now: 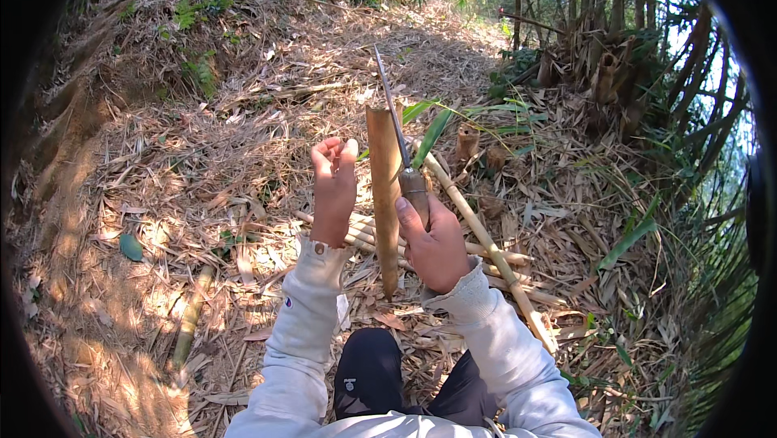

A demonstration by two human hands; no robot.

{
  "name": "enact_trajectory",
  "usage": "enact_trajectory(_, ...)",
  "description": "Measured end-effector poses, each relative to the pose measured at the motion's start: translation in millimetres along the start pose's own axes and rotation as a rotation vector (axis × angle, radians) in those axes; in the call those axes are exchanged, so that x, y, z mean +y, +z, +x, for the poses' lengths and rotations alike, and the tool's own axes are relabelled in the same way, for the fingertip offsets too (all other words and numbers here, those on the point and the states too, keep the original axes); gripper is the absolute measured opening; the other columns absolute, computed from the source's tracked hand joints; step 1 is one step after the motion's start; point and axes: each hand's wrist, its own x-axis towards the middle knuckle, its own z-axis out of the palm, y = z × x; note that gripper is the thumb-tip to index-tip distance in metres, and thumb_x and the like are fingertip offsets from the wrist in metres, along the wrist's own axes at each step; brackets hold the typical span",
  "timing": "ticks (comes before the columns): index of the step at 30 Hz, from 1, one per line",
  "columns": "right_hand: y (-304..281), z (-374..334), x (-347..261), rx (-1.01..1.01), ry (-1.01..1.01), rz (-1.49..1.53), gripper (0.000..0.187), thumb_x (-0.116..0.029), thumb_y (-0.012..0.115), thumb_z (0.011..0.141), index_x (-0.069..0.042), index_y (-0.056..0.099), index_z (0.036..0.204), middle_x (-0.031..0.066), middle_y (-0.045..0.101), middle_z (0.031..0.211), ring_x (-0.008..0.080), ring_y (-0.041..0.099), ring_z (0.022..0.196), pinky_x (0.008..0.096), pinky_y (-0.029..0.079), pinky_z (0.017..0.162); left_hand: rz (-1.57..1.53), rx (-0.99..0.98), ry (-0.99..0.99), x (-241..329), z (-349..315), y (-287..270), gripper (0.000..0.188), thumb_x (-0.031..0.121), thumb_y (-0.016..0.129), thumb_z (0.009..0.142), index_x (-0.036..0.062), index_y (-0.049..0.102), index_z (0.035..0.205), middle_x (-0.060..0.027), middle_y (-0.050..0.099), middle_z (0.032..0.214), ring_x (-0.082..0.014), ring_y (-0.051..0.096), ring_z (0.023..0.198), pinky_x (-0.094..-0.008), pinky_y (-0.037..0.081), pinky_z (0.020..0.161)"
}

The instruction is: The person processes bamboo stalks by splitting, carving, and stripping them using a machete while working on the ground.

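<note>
My right hand [437,248] is closed around the wooden handle of a machete [392,106]. Its long, narrow blade points up and away, passing just to the right of a brown wooden post [384,187]. The post stands in front of me, wide at the top and narrowing toward the ground; whether the blade touches it I cannot tell. To the left of the post, my left hand [333,191] is raised with its fingers bent and the thumb apart from them. Nothing shows in it.
Several cut bamboo poles [486,244] lie behind and right of the post. A thicker bamboo piece [193,318] rests at left. Cut stumps [467,145] and a bamboo clump [603,9] stand at right. Dry leaves cover the sloping ground.
</note>
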Motion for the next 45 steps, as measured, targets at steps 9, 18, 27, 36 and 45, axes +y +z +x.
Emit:
enact_trajectory(9,31,-21,8,-0.074,-0.168,-0.031,0.032,-0.017,0.058,0.094,0.005,0.047,0.115,0.0239,0.063,0.090,0.0370,0.066,0.087,0.0422,0.051,0.074,0.175,-0.346,-0.026,19,-105,-17,0.035,0.032,0.057,0.098,0.0002,0.060,0.111,0.0053,0.047,0.066,-0.0030,0.041,0.060,-0.0229,0.034,0.051)
enact_trajectory(18,45,-53,20,-0.191,-0.206,0.177,0.091,0.000,0.059,0.086,0.005,-0.007,0.149,0.0223,0.053,0.114,0.0292,0.060,0.101,0.0371,0.045,0.092,0.199,-0.394,-0.130,30,-124,-48,0.032,0.026,0.059,0.097,-0.0019,0.063,0.113,0.0006,0.065,0.075,-0.0019,0.053,0.065,-0.0205,0.043,0.057)
enact_trajectory(27,23,-24,42,-0.281,-0.084,0.075,0.074,-0.005,0.066,0.083,0.002,0.026,0.145,0.0197,0.050,0.123,0.0217,0.061,0.100,0.0358,0.048,0.091,0.092,-0.229,-0.207,26,-114,-73,0.028,0.027,0.045,0.103,-0.0007,0.051,0.103,-0.0043,0.061,0.074,-0.0105,0.063,0.067,-0.0253,0.051,0.060)
enact_trajectory(36,57,107,88,-0.141,-0.505,-0.310,0.088,-0.027,0.079,0.079,-0.003,0.030,0.148,0.0259,0.057,0.127,0.0331,0.052,0.126,0.0414,0.040,0.106,-0.019,-0.109,-0.295,38,-119,-98,0.029,0.029,0.045,0.103,0.0002,0.049,0.105,0.0011,0.045,0.063,-0.0102,0.051,0.046,-0.0260,0.044,0.044)
enact_trajectory(45,101,99,94,-0.054,-0.420,-0.350,0.043,-0.023,0.078,0.083,-0.001,0.055,0.111,0.0180,0.067,0.093,0.0294,0.068,0.084,0.0381,0.053,0.072,0.081,-0.121,-0.259,46,-116,-106,0.030,0.030,0.044,0.104,0.0003,0.049,0.103,0.0006,0.045,0.064,-0.0109,0.049,0.043,-0.0258,0.044,0.040)
